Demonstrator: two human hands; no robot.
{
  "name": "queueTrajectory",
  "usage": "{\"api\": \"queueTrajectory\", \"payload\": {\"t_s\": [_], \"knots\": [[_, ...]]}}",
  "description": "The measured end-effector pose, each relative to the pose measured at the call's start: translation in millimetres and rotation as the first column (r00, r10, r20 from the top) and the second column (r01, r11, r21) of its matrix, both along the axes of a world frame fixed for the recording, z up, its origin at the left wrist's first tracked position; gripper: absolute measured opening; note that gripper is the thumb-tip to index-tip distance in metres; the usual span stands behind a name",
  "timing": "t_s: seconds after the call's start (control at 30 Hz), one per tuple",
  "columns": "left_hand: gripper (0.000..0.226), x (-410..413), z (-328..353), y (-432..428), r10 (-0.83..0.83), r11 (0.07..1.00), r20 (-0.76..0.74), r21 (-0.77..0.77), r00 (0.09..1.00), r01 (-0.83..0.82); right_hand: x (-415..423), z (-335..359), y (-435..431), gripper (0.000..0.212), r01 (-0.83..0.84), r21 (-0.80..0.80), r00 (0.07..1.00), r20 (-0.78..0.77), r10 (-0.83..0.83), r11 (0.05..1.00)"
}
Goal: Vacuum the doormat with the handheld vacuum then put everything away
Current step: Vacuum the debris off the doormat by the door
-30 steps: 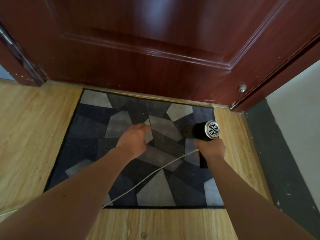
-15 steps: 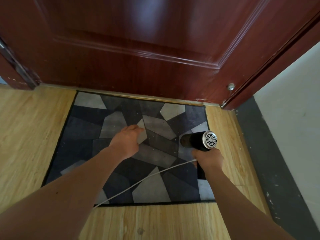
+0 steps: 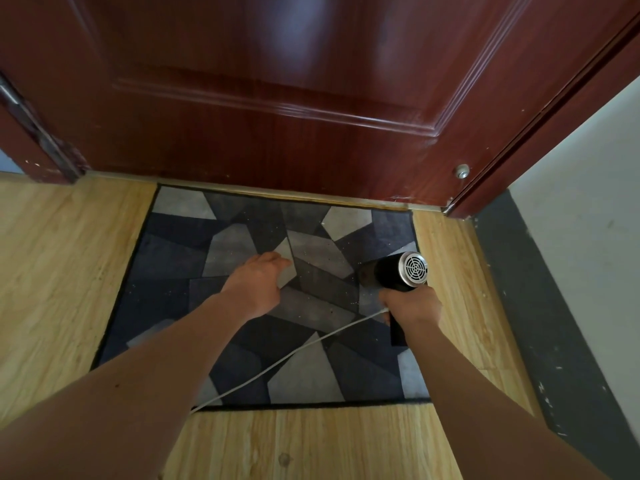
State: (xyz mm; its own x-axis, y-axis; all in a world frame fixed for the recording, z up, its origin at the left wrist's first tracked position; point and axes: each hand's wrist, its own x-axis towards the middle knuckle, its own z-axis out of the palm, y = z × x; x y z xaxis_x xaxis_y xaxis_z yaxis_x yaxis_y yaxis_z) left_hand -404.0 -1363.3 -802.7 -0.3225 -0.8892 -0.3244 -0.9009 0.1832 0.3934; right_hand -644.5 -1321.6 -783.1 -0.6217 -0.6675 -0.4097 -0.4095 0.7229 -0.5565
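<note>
A grey and dark patchwork doormat (image 3: 242, 306) lies on the wooden floor (image 3: 62, 271), its far edge against the threshold of a dark red door (image 3: 277, 98). The person's right hand (image 3: 412, 304) is clamped around the black handle of the handheld vacuum (image 3: 394, 275), which sits over the mat close to its right edge, about midway between the far and near edges. The vacuum's black barrel points left, toward the mat's middle, and its round silver grille faces right; the nozzle end is dim and blurred, so whether it touches the pile cannot be told. A white cord (image 3: 294, 351) runs from under the right hand diagonally across the mat to its near edge, where it passes behind the left forearm. The left hand (image 3: 256, 284) is spread flat, palm down, fingers together and pointing toward the door, over the centre of the mat; it appears to press on the surface. Pale specks dot the dark patches. A grey skirting band (image 3: 540, 323) lines the white wall on the right.
</note>
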Motion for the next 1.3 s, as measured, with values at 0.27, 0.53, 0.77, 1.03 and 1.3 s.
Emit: {"api": "queueTrajectory", "payload": {"t_s": [0.27,0.53,0.77,1.03,1.3], "knots": [[0.061,0.9,-4.5,-3.4,0.032,0.999,0.013,0.005,0.999,-0.032,-0.9,-0.8,-20.6,0.021,-0.019,-0.017,1.000,0.014,0.019,1.000],[0.061,-2.0,-9.4,-6.5,0.047,0.999,0.008,-0.024,0.999,-0.047,2.0,-3.7,-33.4,0.036,-0.032,-0.025,0.999,-0.005,0.032,0.999],[0.062,-1.5,-5.8,-6.4,0.052,0.999,0.007,-0.016,0.999,-0.052,-2.8,-7.5,-14.0,0.036,-0.005,-0.021,1.000,0.013,0.006,1.000],[0.059,-3.1,1.4,-7.0,0.040,0.999,-0.011,-0.031,0.999,-0.040,-3.8,-4.8,15.7,0.029,0.033,-0.001,0.999,0.025,-0.033,0.999],[0.061,2.3,5.6,-4.4,0.046,0.998,-0.008,-0.036,0.999,-0.046,0.3,-3.7,8.5,0.036,0.017,0.000,1.000,0.019,-0.017,1.000]]}}
